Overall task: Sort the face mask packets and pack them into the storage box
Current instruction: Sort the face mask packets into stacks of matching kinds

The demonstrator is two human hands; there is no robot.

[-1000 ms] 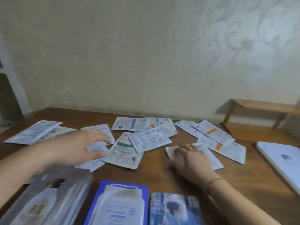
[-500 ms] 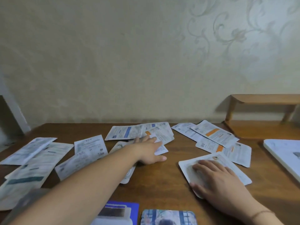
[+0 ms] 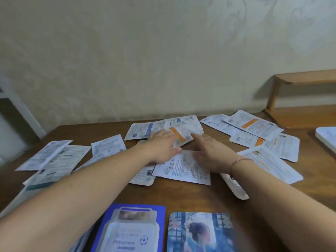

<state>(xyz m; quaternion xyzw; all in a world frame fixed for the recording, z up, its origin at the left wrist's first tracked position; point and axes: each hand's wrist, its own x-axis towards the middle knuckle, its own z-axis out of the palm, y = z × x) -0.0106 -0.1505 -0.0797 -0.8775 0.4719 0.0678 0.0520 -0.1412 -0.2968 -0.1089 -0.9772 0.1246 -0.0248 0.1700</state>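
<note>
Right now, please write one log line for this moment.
left hand: pinches orange-striped white packet | right hand: open, beside it | storage box: unseen

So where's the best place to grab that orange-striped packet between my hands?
Pinch the orange-striped packet at its near corner, coming from the left hand side. That end looks tilted up off the table, so fingers could slide under; its far end overlaps other packets.

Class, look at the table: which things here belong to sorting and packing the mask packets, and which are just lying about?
Part of the job:
- left hand holding the orange-striped packet
- right hand
- white packets scattered over the table
- blue-bordered packet
- illustrated packet

Lying about:
- wooden shelf
- white flat object at the right edge
</note>
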